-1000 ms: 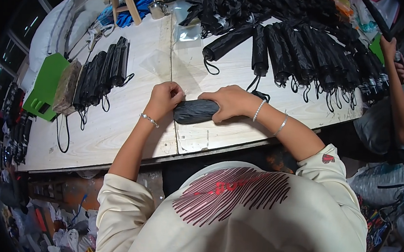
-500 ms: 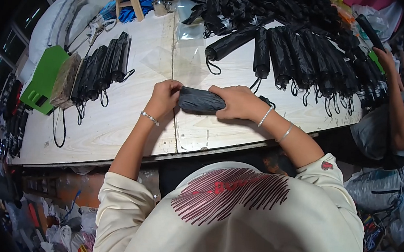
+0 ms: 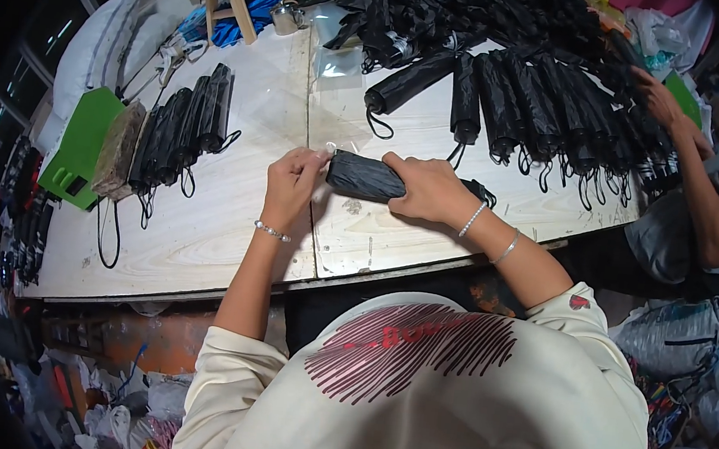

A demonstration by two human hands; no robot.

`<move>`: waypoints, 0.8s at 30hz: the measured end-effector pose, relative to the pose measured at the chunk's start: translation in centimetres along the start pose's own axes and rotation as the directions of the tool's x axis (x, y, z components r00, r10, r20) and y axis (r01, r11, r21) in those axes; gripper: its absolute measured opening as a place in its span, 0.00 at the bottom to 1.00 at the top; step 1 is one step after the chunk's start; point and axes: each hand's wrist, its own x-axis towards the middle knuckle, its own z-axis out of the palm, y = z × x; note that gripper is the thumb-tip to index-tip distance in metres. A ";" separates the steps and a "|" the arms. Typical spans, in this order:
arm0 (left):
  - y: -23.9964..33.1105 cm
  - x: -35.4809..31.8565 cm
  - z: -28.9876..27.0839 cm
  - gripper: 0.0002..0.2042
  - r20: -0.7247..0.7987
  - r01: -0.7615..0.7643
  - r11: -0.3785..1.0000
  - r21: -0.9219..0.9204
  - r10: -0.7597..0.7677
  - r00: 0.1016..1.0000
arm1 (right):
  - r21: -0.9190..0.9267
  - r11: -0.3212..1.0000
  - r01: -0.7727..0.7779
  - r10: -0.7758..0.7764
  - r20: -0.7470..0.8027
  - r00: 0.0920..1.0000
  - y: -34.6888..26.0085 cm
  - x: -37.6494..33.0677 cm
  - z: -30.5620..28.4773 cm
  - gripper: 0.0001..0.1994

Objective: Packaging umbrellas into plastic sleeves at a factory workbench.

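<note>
A folded black umbrella lies sideways just above the table's near part, and my right hand is wrapped round its right half. Its dark handle end and looped strap stick out past my right palm. At the umbrella's left end, my left hand is closed in a pinch with fingertips together. What the pinch holds is too small to tell; a few pale glints show beside the fingertips.
Folded black umbrellas lie in a row at right, before a heap of black cloth. More umbrellas lean by a brick and a green box. Clear plastic sleeves lie mid-table. A co-worker's arm reaches in at right.
My hands and the umbrella have shifted slightly right, and the umbrella now tilts down to the right. My left fingertips have slid up at its end. The co-worker's hand has moved left and lower.
</note>
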 end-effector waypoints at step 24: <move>1.2 -1.7 2.7 0.26 0.007 0.221 0.641 -0.735 -0.319 0.948 | 0.084 0.996 -0.023 0.031 -0.093 0.995 -1.1 -1.4 -1.1 0.24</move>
